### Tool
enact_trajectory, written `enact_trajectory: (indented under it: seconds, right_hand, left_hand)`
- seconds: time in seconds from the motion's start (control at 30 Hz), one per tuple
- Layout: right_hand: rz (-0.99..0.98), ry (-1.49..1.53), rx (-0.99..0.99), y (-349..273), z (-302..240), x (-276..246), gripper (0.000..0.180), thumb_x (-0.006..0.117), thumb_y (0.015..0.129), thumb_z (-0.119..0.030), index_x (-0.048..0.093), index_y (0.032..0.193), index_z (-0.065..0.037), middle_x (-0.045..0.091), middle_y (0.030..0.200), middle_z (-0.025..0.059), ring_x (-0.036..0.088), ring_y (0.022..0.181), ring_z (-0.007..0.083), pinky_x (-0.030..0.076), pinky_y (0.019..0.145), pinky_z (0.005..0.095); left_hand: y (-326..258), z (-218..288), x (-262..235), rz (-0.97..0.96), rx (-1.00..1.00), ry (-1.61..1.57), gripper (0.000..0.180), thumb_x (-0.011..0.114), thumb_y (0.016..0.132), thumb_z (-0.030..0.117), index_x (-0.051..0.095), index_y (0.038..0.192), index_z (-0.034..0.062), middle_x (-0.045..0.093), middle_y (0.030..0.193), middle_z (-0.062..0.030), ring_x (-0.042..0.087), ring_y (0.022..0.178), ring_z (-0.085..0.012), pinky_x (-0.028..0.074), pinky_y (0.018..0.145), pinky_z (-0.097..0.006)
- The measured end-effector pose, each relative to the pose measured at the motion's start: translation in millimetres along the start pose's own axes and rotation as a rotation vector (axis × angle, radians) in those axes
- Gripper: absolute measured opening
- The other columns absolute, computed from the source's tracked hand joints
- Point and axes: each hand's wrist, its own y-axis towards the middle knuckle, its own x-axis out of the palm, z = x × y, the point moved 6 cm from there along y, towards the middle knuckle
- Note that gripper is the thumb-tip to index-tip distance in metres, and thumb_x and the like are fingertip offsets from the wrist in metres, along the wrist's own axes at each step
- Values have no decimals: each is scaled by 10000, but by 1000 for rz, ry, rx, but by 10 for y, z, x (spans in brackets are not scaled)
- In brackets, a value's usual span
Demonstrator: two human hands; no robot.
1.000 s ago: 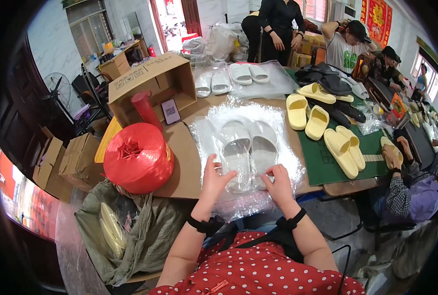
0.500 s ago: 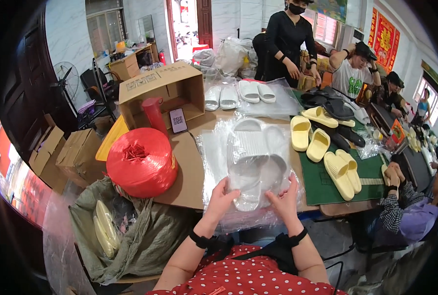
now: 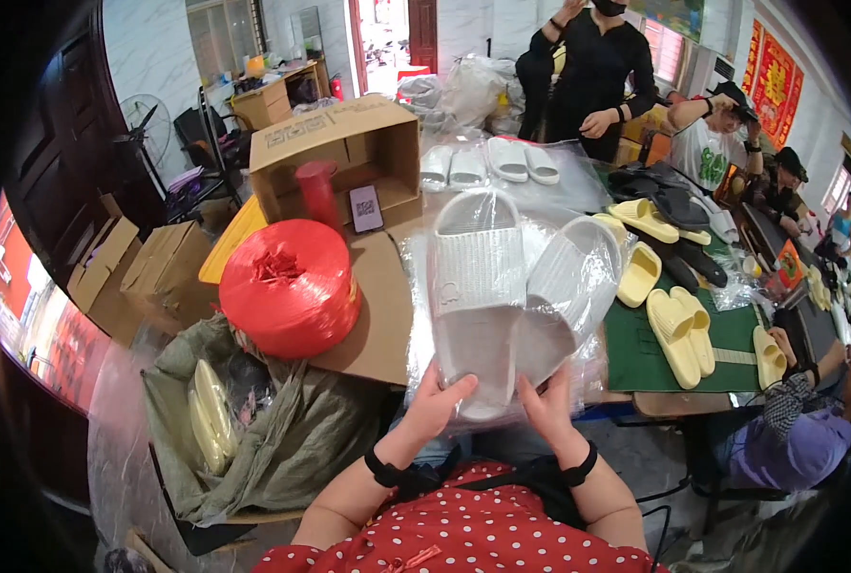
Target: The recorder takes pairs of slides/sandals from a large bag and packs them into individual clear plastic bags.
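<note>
Above the table edge, both hands grasp a clear bag of grey slippers [image 3: 511,296] by its lower end: left hand [image 3: 437,401] at seven o'clock, right hand [image 3: 551,406] at five. Red twine spool [image 3: 290,286] sits at nine o'clock.

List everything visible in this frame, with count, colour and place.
bagged slippers: one pair, grey-white, in clear plastic, held up at centre
twine spool: one, red, table left
cardboard box: one open, brown, behind spool
yellow slippers: several, pale yellow, green mat at right
dark slippers: a few, far right of table
white slippers: two pairs, far table edge
sack: one, olive, lower left
co-workers: several, far side and right
left hand: holds bag bottom
right hand: holds bag bottom
</note>
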Motion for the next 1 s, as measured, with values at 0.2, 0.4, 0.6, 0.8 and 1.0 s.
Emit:
enact_trajectory:
  seconds: [0.2, 0.4, 0.6, 0.8, 1.0]
  right_hand:
    - [-425, -255, 266, -11, 58, 80, 687, 793, 780, -112, 421, 1348, -8, 557, 1222, 117, 570, 1081, 188, 497, 839, 327]
    - [-314, -863, -219, 75, -26, -130, 566, 751, 723, -118, 554, 1243, -15, 583, 1220, 178, 513, 1128, 371, 426, 980, 433]
    - [-360, -813, -240, 53, 91, -134, 479, 739, 720, -113, 599, 1163, 6, 583, 1228, 172, 509, 1149, 362, 420, 994, 429]
    - [-337, -824, -281, 70, 183, -71, 436, 743, 710, -116, 615, 1113, -7, 582, 1207, 155, 511, 1130, 358, 421, 982, 423]
    - [-331, -802, -245, 68, 170, -45, 418, 744, 710, -119, 616, 1093, -11, 580, 1190, 149, 509, 1122, 353, 422, 972, 422]
  left_hand:
    - [-339, 403, -418, 190, 89, 141, 467, 626, 895, 28, 461, 1332, 10, 608, 1176, -60, 582, 1043, -149, 465, 911, -300]
    - [-1029, 1676, -1276, 731, 732, 697, 497, 647, 900, 39, 429, 1339, -40, 591, 1205, -100, 553, 1096, -194, 431, 962, -330]
    - [-2088, 2772, -1946, 1344, 553, 1523, 497, 657, 865, 54, 439, 1299, -52, 640, 1095, -161, 627, 992, -255, 478, 908, -356]
    - [-2604, 1952, -2927, 853, -135, 904, 534, 685, 779, 44, 511, 1278, -40, 646, 1111, -125, 629, 948, -193, 520, 783, -325]
    - [-2269, 1853, -3531, 818, -392, 894, 533, 717, 795, 56, 532, 1291, -3, 655, 1086, -98, 626, 924, -198, 518, 783, -343]
